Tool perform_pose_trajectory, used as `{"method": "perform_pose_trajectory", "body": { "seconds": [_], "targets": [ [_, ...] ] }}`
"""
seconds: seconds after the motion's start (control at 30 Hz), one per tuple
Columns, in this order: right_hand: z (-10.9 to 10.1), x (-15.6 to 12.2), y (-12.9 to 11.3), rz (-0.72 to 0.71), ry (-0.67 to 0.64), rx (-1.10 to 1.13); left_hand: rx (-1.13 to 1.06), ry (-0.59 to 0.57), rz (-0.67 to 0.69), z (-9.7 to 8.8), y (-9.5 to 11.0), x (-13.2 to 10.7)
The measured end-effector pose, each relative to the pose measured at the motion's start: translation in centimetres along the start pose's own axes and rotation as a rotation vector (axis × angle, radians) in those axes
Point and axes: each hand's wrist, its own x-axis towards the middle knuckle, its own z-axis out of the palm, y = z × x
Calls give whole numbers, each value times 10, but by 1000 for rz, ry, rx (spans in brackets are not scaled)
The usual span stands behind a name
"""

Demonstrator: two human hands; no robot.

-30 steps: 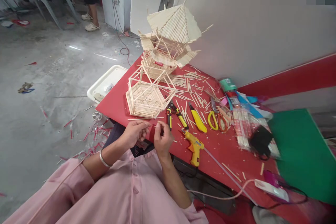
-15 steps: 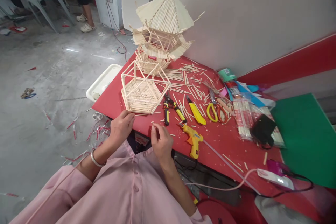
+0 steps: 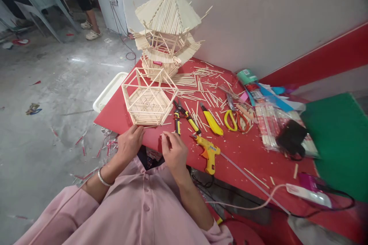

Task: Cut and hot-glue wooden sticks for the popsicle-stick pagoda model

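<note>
A hexagonal frame of thin wooden sticks [image 3: 149,101] stands near the table's front left edge, its floor covered with rows of sticks. My left hand [image 3: 130,141] is closed at its front corner, fingertips pressed together by the base; what they hold, if anything, is hidden. Just right of it, my right hand [image 3: 176,153] is held in a pinch above the table edge, and whatever is between thumb and forefinger is too small to name. A yellow glue gun [image 3: 209,151] lies right of that hand. Black-and-yellow pliers [image 3: 185,116] rest beyond it.
Behind the frame rises a tiered stick pagoda [image 3: 169,23]. Loose sticks [image 3: 208,88] scatter over the red table [image 3: 230,157]. Farther right are a yellow cutter [image 3: 212,121], scissors [image 3: 230,120], bagged sticks [image 3: 266,124] and a green board [image 3: 339,141]. A person's legs [image 3: 90,19] stand far back.
The view has shifted slightly, so the table things sit a little farther left. Both hands keep nearly the same closed poses by the frame and the table edge.
</note>
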Motion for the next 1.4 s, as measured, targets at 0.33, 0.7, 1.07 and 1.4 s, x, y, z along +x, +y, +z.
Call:
{"method": "perform_pose_trajectory", "body": {
  "seconds": [0.33, 0.7, 1.07, 1.4],
  "targets": [
    [13, 27, 1, -18, 54, -132, -141, -12, -72, 5, 0, -3],
    [22, 51, 14, -17, 10, -42, -160, -67, 7, 7, 1, -4],
    [18, 56, 21, 65, 45, -133, 38, 52, 220, 17, -7, -6],
    [0, 30, 10, 62, 88, -204, 113, 107, 281, 21, -7, -6]
  ]
}}
